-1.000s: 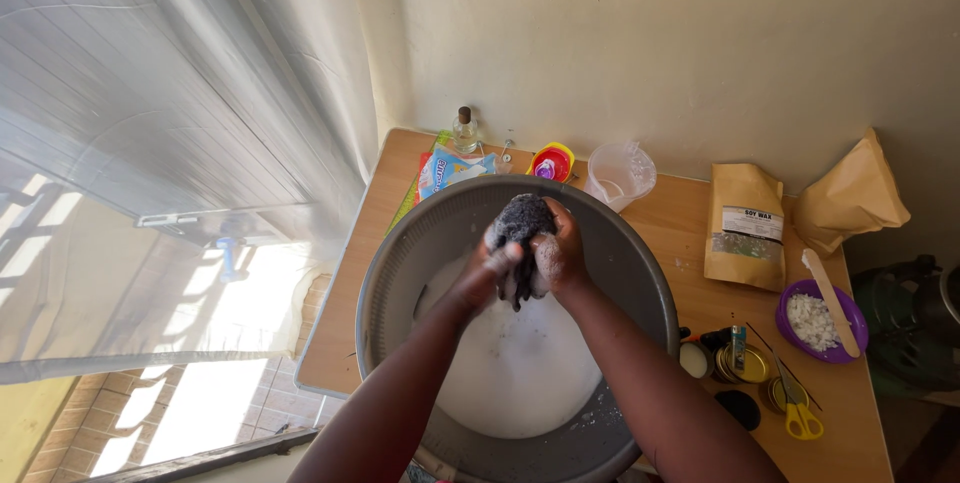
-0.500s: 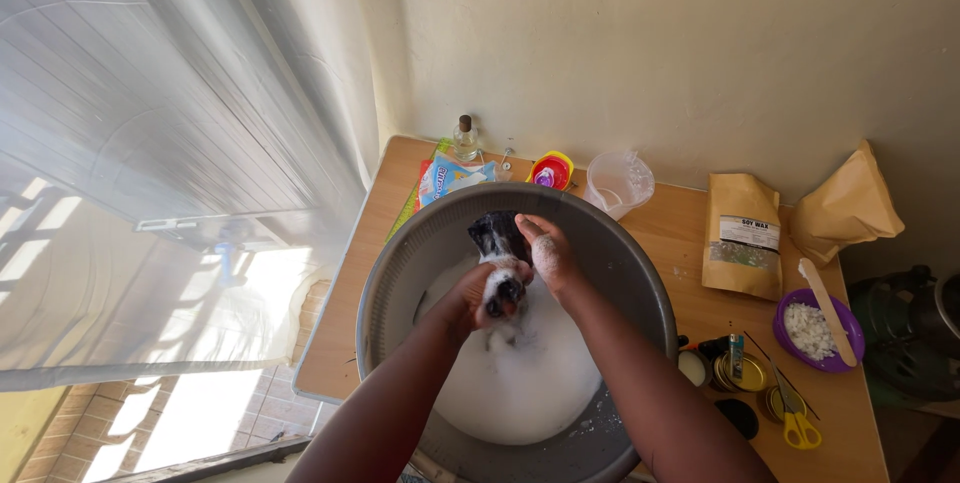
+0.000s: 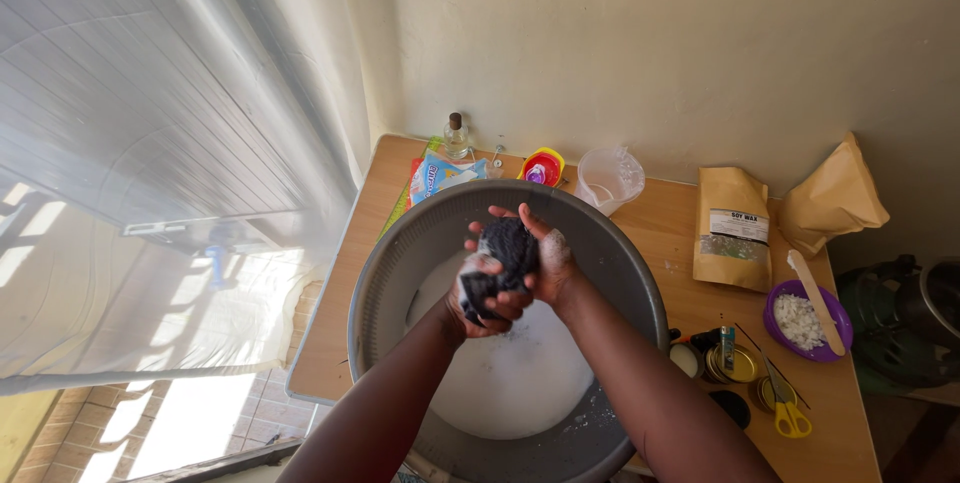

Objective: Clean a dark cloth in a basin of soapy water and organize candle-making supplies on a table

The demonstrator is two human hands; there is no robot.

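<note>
Both hands have bunched together again, left hand point(image 3: 478, 295) and right hand point(image 3: 545, 265) clenched on the dark cloth point(image 3: 505, 253) mid-scrub over the basin point(image 3: 400, 243); next, probably another rub.

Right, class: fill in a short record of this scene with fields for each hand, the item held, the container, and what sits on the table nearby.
left hand: grips the cloth from below, soapy
right hand: closed over the cloth's top
item held: dark wet cloth, bunched
container: grey basin holding sudsy white water
nearby: purple bowl, yellow scissors, brown pouch
surface: wooden table
</note>
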